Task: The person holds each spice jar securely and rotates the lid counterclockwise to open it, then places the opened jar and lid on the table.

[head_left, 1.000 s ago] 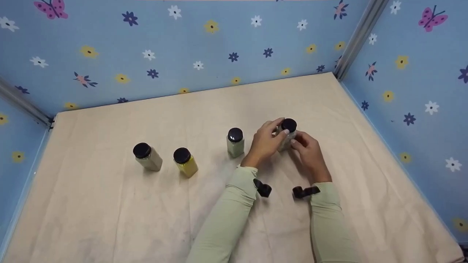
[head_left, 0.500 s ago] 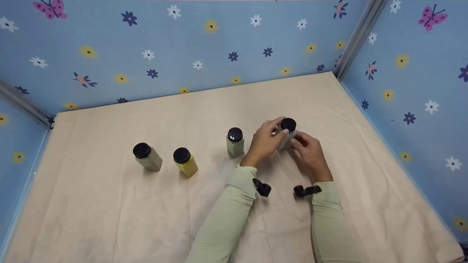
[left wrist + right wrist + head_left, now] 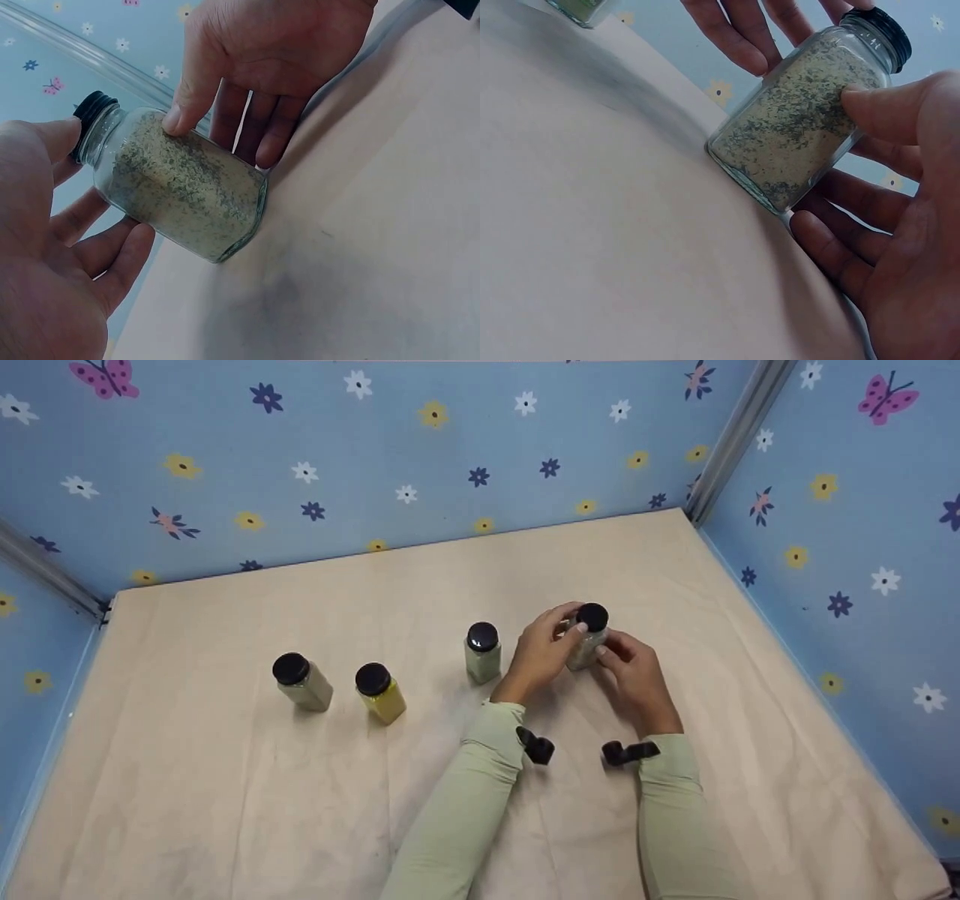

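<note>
A square glass spice jar (image 3: 191,187) with a black screw lid (image 3: 593,617) holds pale contents flecked with green herbs. My left hand (image 3: 537,657) holds it from the left, thumb against the lid's edge and other fingers along the far side. From the right, my right hand (image 3: 636,673) pinches the glass body, its thumb pressed flat on the side in the right wrist view. The lid sits on the jar's neck. Just left of my left hand stands another black-capped jar (image 3: 483,661) with pale green contents.
Farther left on the beige cloth (image 3: 315,802) stand a yellow-filled jar (image 3: 385,703) and a greyish-green jar (image 3: 311,691), both black-capped. Blue flowered panels (image 3: 420,457) border the table at the back and sides. Small black cameras (image 3: 538,748) are strapped to both wrists.
My left thumb has shifted slightly up and left at the lid's edge. The held jar, my right hand and the other jars stay in practically the same places.
</note>
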Demonstrator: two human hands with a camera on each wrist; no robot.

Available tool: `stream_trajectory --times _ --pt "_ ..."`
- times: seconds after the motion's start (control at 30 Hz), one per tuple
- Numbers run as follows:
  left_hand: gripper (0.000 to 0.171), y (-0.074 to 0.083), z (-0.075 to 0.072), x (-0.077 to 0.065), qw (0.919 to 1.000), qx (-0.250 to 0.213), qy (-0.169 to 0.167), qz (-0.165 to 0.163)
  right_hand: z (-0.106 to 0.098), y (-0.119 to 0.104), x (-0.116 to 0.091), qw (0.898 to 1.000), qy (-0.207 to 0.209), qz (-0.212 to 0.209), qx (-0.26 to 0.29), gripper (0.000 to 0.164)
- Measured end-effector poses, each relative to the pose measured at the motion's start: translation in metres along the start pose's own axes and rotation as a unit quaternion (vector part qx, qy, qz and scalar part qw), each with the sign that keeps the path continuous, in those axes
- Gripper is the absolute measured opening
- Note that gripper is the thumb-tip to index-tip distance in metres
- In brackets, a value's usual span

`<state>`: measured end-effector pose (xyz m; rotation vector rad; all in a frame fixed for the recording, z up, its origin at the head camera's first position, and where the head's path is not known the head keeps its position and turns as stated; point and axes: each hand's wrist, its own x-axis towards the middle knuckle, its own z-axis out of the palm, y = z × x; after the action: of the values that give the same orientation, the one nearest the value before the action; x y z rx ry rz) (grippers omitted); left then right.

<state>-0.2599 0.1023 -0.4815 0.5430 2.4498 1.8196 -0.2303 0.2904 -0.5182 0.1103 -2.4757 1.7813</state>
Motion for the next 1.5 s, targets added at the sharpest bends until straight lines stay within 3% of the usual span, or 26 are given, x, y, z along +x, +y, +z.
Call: stream_trajectory --times 0.27,0.43,0.57,0.77,0.97,1.27,1.5 --pt "0.030 -0.004 0.000 0.001 0.9990 -0.040 -0.001 0.018 -0.001 -0.016 -0.003 1.000 -0.007 0.022 0.017 0.037" --pt "0.027 -0.006 0.002 0.001 0.9987 -0.046 0.013 0.018 -0.001 -0.038 -0.011 1.000 -0.011 0.006 0.008 0.036" --pt "0.031 -0.006 0.004 0.002 0.9984 -0.047 0.024 0.019 -0.001 -0.042 -0.012 1.000 -0.011 0.000 0.013 0.035" --pt "0.045 -0.005 0.006 0.002 0.9985 -0.039 0.036 0.009 0.000 -0.039 -0.010 1.000 -0.003 -0.011 0.017 0.034" --pt "0.045 -0.004 0.007 0.001 0.9986 -0.037 0.038 0.001 0.000 -0.011 -0.001 1.000 0.001 -0.006 0.019 0.035" --pt "0.041 0.002 0.005 0.001 0.9996 0.002 0.027 -0.004 0.001 -0.003 0.001 1.000 0.003 -0.009 0.029 0.034" --pt "0.052 0.007 0.003 0.000 0.9978 0.062 0.021 -0.009 0.001 -0.044 -0.011 1.000 -0.013 0.007 0.006 0.034"
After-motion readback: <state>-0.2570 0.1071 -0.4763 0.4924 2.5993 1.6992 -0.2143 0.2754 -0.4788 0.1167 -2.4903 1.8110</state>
